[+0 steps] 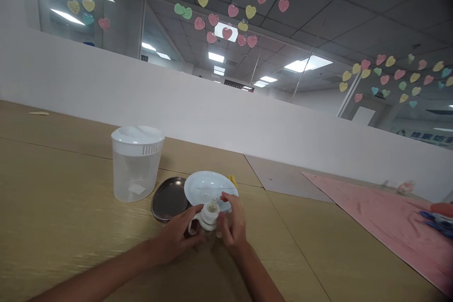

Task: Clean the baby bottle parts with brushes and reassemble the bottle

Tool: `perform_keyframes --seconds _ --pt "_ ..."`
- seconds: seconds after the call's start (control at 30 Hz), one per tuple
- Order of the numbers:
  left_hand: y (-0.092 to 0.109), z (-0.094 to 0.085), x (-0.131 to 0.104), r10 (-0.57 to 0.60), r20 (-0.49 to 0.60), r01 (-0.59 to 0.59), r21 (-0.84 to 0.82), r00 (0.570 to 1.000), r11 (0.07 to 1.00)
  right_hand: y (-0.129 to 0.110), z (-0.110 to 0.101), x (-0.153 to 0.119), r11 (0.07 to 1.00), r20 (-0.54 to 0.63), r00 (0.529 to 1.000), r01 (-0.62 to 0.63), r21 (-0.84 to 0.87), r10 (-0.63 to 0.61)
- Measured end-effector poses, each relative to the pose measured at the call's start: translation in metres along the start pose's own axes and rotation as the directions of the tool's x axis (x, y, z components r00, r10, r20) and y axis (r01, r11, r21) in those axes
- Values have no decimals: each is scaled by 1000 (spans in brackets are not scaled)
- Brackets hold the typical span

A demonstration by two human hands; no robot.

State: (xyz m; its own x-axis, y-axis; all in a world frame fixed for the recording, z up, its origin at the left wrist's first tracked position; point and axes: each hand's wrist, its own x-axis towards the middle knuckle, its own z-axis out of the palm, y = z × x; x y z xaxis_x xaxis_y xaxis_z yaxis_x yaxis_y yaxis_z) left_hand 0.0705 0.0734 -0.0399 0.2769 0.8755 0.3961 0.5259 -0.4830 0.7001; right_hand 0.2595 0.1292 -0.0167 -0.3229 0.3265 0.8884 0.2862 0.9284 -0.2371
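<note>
A baby bottle (209, 216) with a white collar, a looped side handle and a clear tip stands upright between my hands. From the left, my left hand (179, 233) grips it near the handle, thumb above and fingers below. My right hand (234, 226) is at the bottle's right side, thumb against it and index finger raised near the tip. The bottle's lower body is mostly hidden and dim. Just behind it sits a white oval bowl (198, 183), partly covered by my right fingers. Left of the bowl lies a dark metal tray (169, 202).
A translucent lidded bucket (136, 170) stands at the left. Yellow sticks (232, 180) show behind the bowl. On the right, a pink cloth (385, 212) bears blue-handled tools (437, 222) and a small clear item (406, 187). A low white wall (212, 113) borders the table's far side.
</note>
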Motion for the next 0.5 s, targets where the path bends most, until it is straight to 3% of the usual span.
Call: perform_keyframes --seconds 0.13,0.37,0.5 --pt "-3 1 0 5 15 -5 11 1000 1000 7 -4 -1 993 -94 990 -110 -39 106" --pt "1 0 -1 -7 10 6 12 1000 1000 -3 2 2 993 21 994 110 -32 -109" --pt "-1 1 -2 -9 5 9 21 1000 1000 4 0 1 999 -47 999 5 -49 -7"
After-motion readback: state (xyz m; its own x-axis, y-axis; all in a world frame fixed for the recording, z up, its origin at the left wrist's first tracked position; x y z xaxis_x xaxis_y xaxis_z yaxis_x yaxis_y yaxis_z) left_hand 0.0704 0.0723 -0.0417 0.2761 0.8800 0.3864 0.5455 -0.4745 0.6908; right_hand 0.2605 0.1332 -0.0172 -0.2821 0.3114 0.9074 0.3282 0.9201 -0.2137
